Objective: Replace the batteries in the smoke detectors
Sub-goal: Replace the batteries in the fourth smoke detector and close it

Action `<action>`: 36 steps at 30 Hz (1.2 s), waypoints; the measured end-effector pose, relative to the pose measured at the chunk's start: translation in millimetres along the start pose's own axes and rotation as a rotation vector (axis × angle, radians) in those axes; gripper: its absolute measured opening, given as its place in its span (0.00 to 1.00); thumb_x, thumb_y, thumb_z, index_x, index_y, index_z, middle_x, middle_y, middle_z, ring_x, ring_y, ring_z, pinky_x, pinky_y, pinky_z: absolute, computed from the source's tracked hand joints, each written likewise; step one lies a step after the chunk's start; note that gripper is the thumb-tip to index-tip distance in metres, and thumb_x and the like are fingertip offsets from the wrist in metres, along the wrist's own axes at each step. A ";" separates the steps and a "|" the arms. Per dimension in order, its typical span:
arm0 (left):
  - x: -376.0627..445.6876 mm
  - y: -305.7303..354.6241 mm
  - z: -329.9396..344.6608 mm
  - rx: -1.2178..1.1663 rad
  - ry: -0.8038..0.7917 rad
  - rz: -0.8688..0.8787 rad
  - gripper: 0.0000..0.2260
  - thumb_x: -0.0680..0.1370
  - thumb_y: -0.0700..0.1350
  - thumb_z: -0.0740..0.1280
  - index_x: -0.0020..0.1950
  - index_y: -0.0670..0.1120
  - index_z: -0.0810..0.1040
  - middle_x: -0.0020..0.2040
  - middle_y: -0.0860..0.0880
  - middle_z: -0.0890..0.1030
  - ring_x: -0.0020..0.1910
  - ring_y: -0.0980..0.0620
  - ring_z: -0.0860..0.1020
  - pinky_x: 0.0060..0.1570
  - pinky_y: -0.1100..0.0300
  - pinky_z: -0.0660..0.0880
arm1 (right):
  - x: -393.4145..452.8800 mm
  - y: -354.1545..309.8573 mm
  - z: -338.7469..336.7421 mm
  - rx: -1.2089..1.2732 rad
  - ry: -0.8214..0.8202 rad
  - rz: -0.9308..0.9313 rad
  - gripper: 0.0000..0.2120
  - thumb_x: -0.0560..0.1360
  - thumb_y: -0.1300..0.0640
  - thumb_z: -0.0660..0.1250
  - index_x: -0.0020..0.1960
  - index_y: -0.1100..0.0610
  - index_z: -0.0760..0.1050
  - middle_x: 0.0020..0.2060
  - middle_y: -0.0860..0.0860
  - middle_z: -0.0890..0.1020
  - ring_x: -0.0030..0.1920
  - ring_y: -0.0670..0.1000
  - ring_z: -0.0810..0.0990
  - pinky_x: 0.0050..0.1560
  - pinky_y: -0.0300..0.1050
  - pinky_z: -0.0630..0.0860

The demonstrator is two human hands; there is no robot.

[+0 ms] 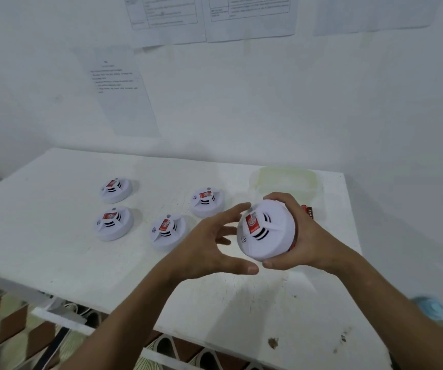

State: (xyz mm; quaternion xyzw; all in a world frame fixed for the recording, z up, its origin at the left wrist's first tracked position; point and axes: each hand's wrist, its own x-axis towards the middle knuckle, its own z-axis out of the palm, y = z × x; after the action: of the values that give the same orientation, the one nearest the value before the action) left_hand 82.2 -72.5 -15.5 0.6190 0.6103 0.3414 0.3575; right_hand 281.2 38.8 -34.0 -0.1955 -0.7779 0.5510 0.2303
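Four round white plastic smoke detectors lie on the white rectangular table (55, 249): two (115, 190) (113, 223) one behind the other toward its left edge, a third (168, 232) mid-table, a fourth (207, 201) behind and right of it. A fifth white detector (265, 231) sits raised above the table's right half, right hand (299, 236) clasping it, left hand (215, 247) just beside. A clear plastic tub (285, 177) sits at the far right corner, against the wall.

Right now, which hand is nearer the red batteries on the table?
Right. The right hand, holding a smoke detector, sits directly in front of the red batteries, partly hiding them. The left hand is open, farther left.
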 end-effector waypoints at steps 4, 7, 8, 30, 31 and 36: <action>-8.4 6.0 1.4 -0.002 0.059 0.048 0.37 0.67 0.47 0.79 0.72 0.58 0.67 0.63 0.56 0.79 0.57 0.50 0.80 0.56 0.52 0.79 | 2.0 2.1 5.9 0.148 -0.028 -0.012 0.47 0.58 0.66 0.81 0.71 0.51 0.63 0.64 0.46 0.75 0.64 0.48 0.76 0.54 0.42 0.79; -17.7 7.3 -3.1 0.019 0.122 0.027 0.38 0.66 0.48 0.80 0.73 0.54 0.68 0.63 0.55 0.79 0.56 0.50 0.80 0.54 0.53 0.80 | 4.1 3.6 7.1 0.129 -0.059 -0.008 0.48 0.57 0.64 0.83 0.72 0.49 0.66 0.65 0.46 0.76 0.66 0.50 0.76 0.55 0.41 0.79; -20.7 7.6 -4.5 0.033 0.140 0.016 0.38 0.65 0.48 0.81 0.73 0.54 0.69 0.63 0.56 0.79 0.56 0.51 0.80 0.54 0.54 0.80 | 5.0 3.5 7.0 0.096 -0.062 -0.013 0.49 0.56 0.61 0.84 0.72 0.48 0.66 0.66 0.45 0.75 0.66 0.49 0.75 0.57 0.40 0.79; -31.5 -20.2 -83.2 0.140 0.186 0.064 0.36 0.59 0.59 0.80 0.65 0.60 0.74 0.55 0.58 0.81 0.49 0.49 0.80 0.49 0.56 0.80 | 58.3 -14.7 57.2 -0.089 -0.017 -0.046 0.47 0.55 0.49 0.84 0.70 0.36 0.67 0.68 0.39 0.74 0.66 0.49 0.75 0.60 0.63 0.77; -31.1 -23.5 -89.1 0.150 0.181 0.067 0.36 0.59 0.59 0.79 0.65 0.61 0.73 0.54 0.59 0.81 0.49 0.50 0.80 0.49 0.57 0.80 | 63.2 -15.0 60.6 -0.090 -0.018 -0.040 0.48 0.56 0.50 0.85 0.70 0.37 0.67 0.69 0.40 0.74 0.66 0.49 0.75 0.59 0.64 0.77; -29.7 -43.8 -117.1 0.153 0.167 0.080 0.36 0.59 0.59 0.80 0.65 0.60 0.74 0.54 0.59 0.81 0.48 0.51 0.80 0.48 0.57 0.80 | 85.5 -16.8 78.3 -0.100 -0.009 -0.001 0.50 0.55 0.48 0.85 0.73 0.41 0.66 0.70 0.43 0.73 0.66 0.52 0.75 0.58 0.64 0.78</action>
State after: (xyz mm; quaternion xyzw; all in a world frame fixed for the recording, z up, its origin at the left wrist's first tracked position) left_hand -41.4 -99.2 7.1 0.6376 0.6372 0.3581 0.2432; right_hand 165.5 21.1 -28.3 -0.2040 -0.8057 0.5122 0.2167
